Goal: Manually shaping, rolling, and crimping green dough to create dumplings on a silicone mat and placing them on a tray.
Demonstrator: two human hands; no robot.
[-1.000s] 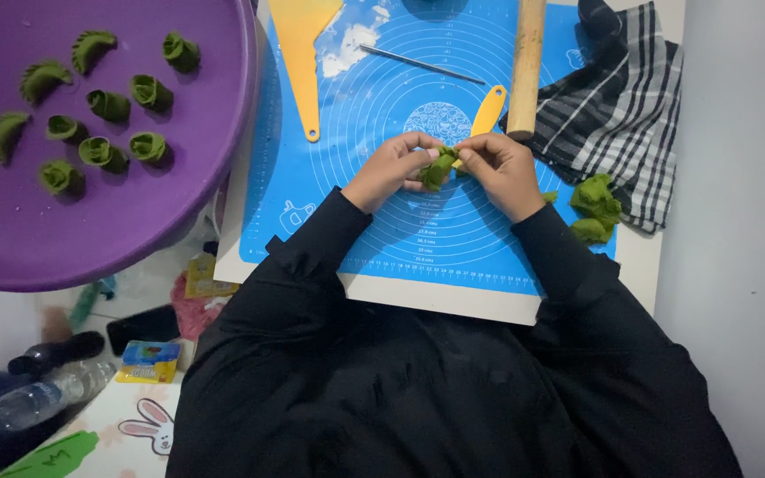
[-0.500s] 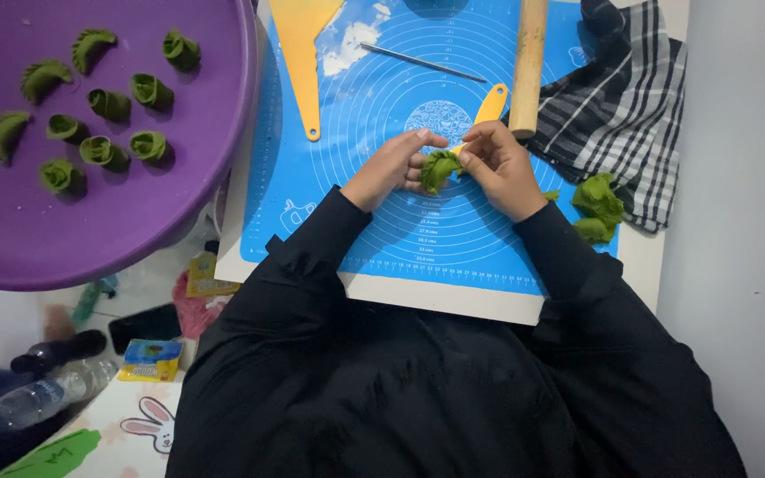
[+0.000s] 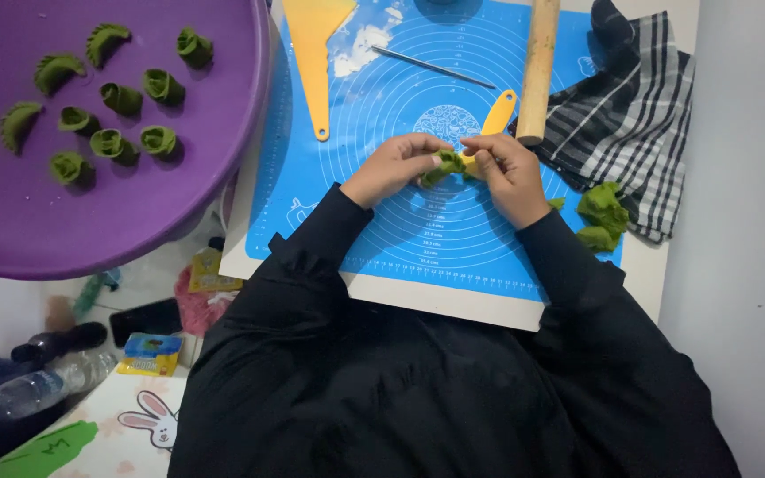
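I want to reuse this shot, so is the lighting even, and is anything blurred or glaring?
Head view: soft, even light; the green dough between the left hand and right hand is fairly sharp; faint sheen on the purple tray; black sleeves lose detail; the bottle at the corner looks softer.

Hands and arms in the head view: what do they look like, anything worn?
Both arms are covered by long, loose black sleeves that end at the wrists, part of one black garment. The left hand and the right hand are bare: no gloves. No rings, watch or bracelet can be made out on the fingers or wrists.
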